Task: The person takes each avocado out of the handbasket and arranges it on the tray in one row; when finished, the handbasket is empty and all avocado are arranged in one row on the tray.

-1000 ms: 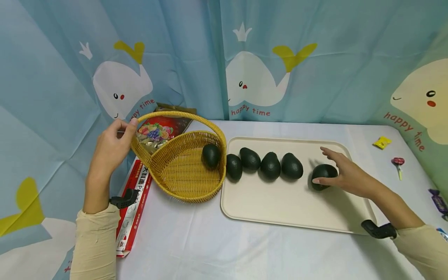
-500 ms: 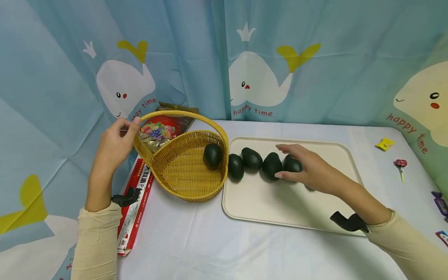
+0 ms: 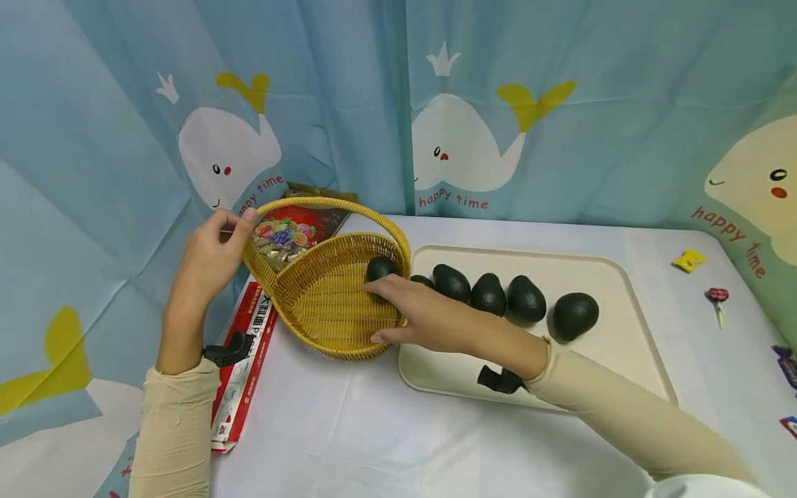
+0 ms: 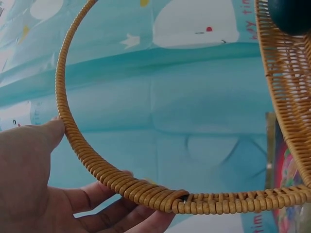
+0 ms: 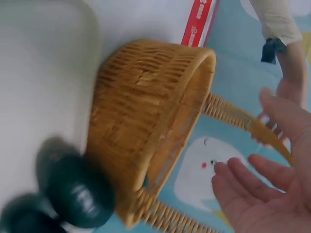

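My left hand (image 3: 210, 259) holds the handle (image 3: 326, 202) of a yellow woven basket (image 3: 320, 315) at its left side. In the left wrist view its thumb and fingers lie round the wicker handle (image 4: 112, 179). One dark green avocado (image 3: 381, 265) sits inside the basket near the right rim. Over that rim reaches my right hand (image 3: 423, 315), its thumb and fingers spread apart, fingertips overlapping the avocado. The right wrist view shows this palm (image 5: 272, 194) with nothing in it. Several more avocados (image 3: 488, 295) lie in a row on a cream tray (image 3: 448, 370), one partly hidden by my right hand.
A red-and-white box (image 3: 239, 377) lies left of the basket, and a fruit-printed bag (image 3: 292, 232) stands behind it. At the right edge are a yellow-wrapped candy (image 3: 689, 261), a lollipop (image 3: 718, 296) and a purple-wrapped candy (image 3: 786, 365). A whale-patterned curtain (image 3: 355, 117) borders the table.
My right hand has moved left from the rightmost avocado, across the tray, to above the basket's right rim. That avocado remains on the tray. The left hand still holds the handle.
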The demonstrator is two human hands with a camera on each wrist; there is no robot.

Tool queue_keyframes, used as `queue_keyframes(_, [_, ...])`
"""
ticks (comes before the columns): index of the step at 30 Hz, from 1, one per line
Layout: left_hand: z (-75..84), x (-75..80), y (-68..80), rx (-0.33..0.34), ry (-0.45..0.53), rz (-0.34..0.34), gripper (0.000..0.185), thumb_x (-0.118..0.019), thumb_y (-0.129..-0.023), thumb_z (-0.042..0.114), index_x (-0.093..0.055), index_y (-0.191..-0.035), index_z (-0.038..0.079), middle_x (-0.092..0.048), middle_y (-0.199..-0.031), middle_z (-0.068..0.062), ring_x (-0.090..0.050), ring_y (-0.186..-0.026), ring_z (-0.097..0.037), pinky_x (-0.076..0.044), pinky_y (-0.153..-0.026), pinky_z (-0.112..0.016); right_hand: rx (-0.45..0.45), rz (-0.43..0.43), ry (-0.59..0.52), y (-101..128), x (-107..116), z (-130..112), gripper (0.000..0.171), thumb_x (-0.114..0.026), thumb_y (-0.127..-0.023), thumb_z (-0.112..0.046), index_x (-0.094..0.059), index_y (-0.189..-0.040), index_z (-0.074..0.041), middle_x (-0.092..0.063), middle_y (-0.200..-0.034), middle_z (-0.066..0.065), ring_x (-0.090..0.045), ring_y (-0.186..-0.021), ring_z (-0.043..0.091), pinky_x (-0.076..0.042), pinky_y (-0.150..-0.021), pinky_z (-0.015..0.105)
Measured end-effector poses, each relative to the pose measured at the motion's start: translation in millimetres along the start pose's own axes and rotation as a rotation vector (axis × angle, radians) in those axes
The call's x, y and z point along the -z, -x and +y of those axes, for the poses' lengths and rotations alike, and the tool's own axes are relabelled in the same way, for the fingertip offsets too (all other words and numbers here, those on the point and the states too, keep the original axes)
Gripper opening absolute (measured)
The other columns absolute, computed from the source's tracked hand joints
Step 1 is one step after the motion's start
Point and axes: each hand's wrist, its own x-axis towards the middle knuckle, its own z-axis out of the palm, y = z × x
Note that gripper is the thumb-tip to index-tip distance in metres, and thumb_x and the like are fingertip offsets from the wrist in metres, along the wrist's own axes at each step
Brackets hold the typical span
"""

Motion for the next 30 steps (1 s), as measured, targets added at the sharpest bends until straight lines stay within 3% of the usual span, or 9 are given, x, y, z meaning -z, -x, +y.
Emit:
queue_keyframes(4, [0.4,-1.0,-0.4,0.001,-0.004,-0.001,0.063,-0.042,-0.109,0.059,-0.058,-0.120,0.000,-0.064,-0.130,-0.028,-0.058,-0.122,-0.045,-0.045,-0.099,-0.064,-0.042,-0.041,0.090,-33,-10,-6,0.074,-0.080,-0.096,-0.030,-0.045,-0.155,-0.001,-0.055,-0.146,0.014,-0.058,-0.131,0.026,-0.051,-0.107,0.038])
queue_keyframes(9, [-1.0,-2.1,-1.3,0.000,-0.007,-0.007,0.062,-0.041,-0.110,0.059,-0.057,-0.122,0.000,-0.062,-0.131,-0.028,-0.057,-0.123,-0.045,-0.045,-0.099,-0.065,-0.205,-0.094,0.231,-69,-14,-4,0.074,-0.081,-0.095,-0.027,-0.043,-0.152,0.001,-0.053,-0.144,0.021,-0.055,-0.133,0.033,-0.048,-0.110,0.042])
queue_keyframes(12, [-2.2,-2.1,-1.4,0.001,-0.005,-0.012,0.062,-0.041,-0.110,0.058,-0.057,-0.123,0.000,-0.062,-0.132,-0.028,-0.057,-0.124,-0.045,-0.045,-0.099,-0.065,-0.298,-0.109,0.332,-84,-18,-1,0.066,-0.080,-0.096,-0.023,-0.047,-0.145,0.004,-0.054,-0.135,0.023,-0.057,-0.120,0.034,-0.051,-0.103,0.040])
queue_keyframes(15, [-2.7,-1.5,-1.2,0.002,-0.002,-0.011,0.061,-0.041,-0.110,0.058,-0.057,-0.122,0.000,-0.062,-0.132,-0.028,-0.057,-0.124,-0.045,-0.045,-0.099,-0.065,-0.345,-0.082,0.465,-91,-26,-1,0.043,-0.070,-0.103,-0.015,-0.052,-0.136,0.006,-0.055,-0.124,0.022,-0.056,-0.105,0.030,-0.057,-0.085,0.036])
queue_keyframes(18, [-2.0,-0.6,-0.6,-0.001,-0.003,-0.004,0.061,-0.042,-0.110,0.058,-0.057,-0.121,0.000,-0.062,-0.131,-0.027,-0.057,-0.123,-0.045,-0.045,-0.099,-0.064,-0.352,-0.032,0.711,-92,-35,-3,0.027,-0.055,-0.109,-0.013,-0.059,-0.128,0.006,-0.060,-0.117,0.020,-0.061,-0.099,0.026,-0.058,-0.067,0.029])
queue_keyframes(22, [-1.1,0.0,0.4,0.001,-0.012,-0.003,0.061,-0.042,-0.110,0.058,-0.057,-0.121,0.000,-0.062,-0.132,-0.027,-0.057,-0.124,-0.045,-0.045,-0.098,-0.064,-0.422,0.024,0.922,-94,-44,-3,0.030,-0.049,-0.112,-0.023,-0.065,-0.117,0.001,-0.064,-0.107,0.013,-0.064,-0.088,0.018,-0.050,-0.056,0.021])
queue_keyframes(25, [-0.9,-0.1,0.9,0.003,-0.017,-0.006,0.061,-0.041,-0.110,0.058,-0.057,-0.121,0.000,-0.062,-0.132,-0.028,-0.057,-0.125,-0.046,-0.045,-0.098,-0.065,-0.475,0.044,0.945,-95,-47,-1,0.032,-0.049,-0.112,-0.026,-0.065,-0.115,0.001,-0.063,-0.102,0.011,-0.057,-0.081,0.014,-0.041,-0.051,0.021])
queue_keyframes(30, [-0.2,-0.9,0.9,0.003,-0.020,-0.007,0.062,-0.041,-0.110,0.058,-0.057,-0.121,0.000,-0.062,-0.132,-0.028,-0.057,-0.124,-0.046,-0.045,-0.098,-0.066,-0.434,0.039,1.072,-94,-48,3,0.038,-0.046,-0.113,-0.027,-0.066,-0.122,0.004,-0.067,-0.106,0.013,-0.060,-0.084,0.015,-0.044,-0.053,0.019])
